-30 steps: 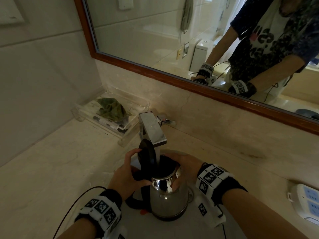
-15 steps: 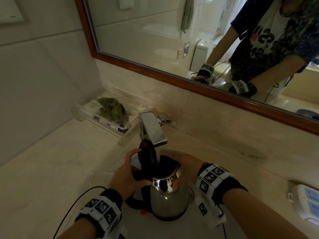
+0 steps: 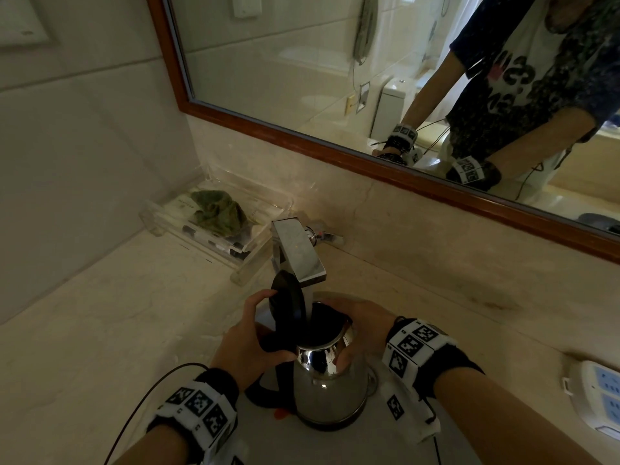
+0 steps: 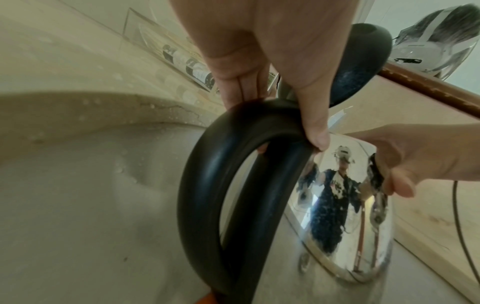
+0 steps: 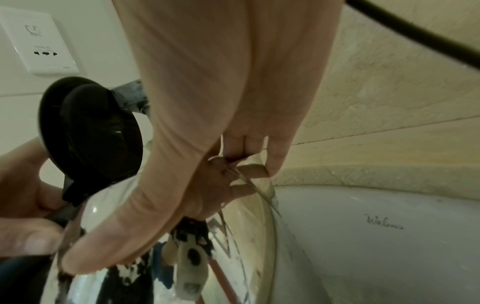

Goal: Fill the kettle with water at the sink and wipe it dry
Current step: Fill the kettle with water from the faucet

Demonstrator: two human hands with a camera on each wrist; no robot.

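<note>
Nothing has shifted: we still hold the shiny steel kettle [image 3: 330, 380] under the square chrome tap [image 3: 297, 251], left hand [image 3: 248, 344] gripping its handle, right hand [image 3: 364, 325] cupping its body, filling continues.

Left hand [image 4: 272, 51] grips kettle [image 4: 345, 216] handle [image 4: 207, 174], lid [image 4: 363, 65] open

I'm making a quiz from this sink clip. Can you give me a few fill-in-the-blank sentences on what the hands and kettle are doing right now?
1. The left hand grips the kettle's black ____.
2. The kettle's lid stands ____.
3. The kettle's mouth sits right under the ____.
4. The green cloth lies in a clear ____ against the wall.

Missing words: handle; open; faucet; tray
</note>
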